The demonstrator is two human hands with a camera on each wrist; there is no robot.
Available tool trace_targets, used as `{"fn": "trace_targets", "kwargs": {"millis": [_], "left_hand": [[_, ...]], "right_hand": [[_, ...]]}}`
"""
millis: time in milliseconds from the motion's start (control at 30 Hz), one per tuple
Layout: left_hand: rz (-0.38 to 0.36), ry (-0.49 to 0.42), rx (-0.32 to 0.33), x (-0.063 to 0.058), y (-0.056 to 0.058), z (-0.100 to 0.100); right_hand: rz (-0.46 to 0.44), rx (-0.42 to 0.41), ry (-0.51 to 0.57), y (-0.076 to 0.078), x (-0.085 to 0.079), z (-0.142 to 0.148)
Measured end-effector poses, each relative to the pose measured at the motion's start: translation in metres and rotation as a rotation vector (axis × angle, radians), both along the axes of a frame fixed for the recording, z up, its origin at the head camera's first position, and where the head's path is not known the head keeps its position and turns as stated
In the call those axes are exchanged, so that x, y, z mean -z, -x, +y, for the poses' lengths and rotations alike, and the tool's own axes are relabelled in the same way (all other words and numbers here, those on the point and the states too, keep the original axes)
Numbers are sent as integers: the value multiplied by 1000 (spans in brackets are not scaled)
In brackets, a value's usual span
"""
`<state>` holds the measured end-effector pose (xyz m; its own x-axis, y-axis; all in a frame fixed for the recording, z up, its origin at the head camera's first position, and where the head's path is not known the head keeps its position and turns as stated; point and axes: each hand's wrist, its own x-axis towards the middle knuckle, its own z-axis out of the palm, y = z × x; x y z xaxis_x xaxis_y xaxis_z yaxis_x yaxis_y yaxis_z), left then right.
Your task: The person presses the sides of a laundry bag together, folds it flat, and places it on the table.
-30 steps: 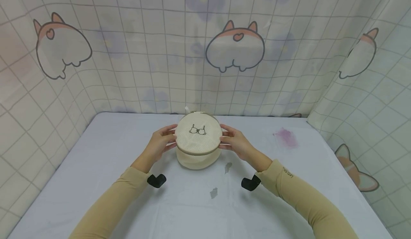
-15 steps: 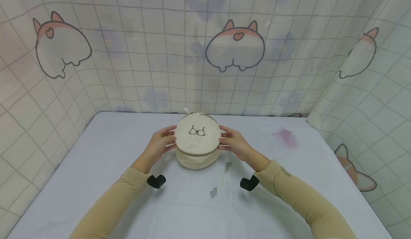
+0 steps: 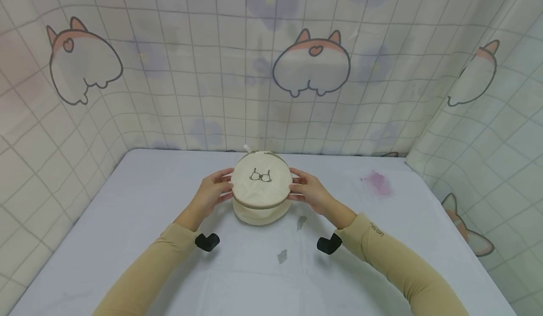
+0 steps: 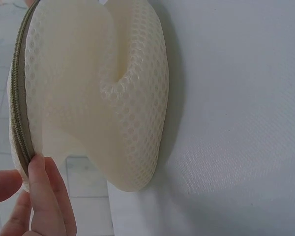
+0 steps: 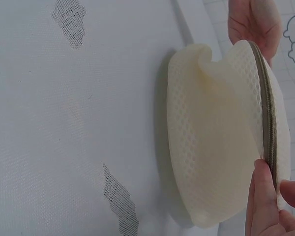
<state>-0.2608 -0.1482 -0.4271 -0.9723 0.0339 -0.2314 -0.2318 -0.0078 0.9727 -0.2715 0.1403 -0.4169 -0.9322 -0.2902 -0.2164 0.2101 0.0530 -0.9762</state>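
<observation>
A round cream mesh laundry bag (image 3: pixel 262 191) stands on the white table, its lid bearing a small bra drawing. My left hand (image 3: pixel 210 191) pinches the lid's left edge between thumb and fingers. On the opposite side, my right hand (image 3: pixel 311 192) has the same pinching hold on the right edge. Both wrist views show the fingers beside the olive zipper (image 4: pixel 18 93), which looks done up along the part seen. Below the rim, the soft mesh wall (image 5: pixel 206 147) sags and folds inward. The bag's inside is hidden.
A white cloth covers the table (image 3: pixel 254 283), with two grey worn patches (image 3: pixel 282 256) in front of the bag and a pink stain (image 3: pixel 377 183) at the back right. Patterned curtains (image 3: pixel 203 70) enclose the back and sides.
The lid has sunk very slightly toward the person. Both hands keep their hold on its edges, and the bag's base stays in place.
</observation>
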Motion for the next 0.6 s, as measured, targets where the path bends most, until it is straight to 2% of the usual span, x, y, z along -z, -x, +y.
{"fn": "trace_targets", "kwargs": {"millis": [600], "left_hand": [[-11,17,-13,7,1,0]], "right_hand": [[-6,9,-13,3,5,-2]]}}
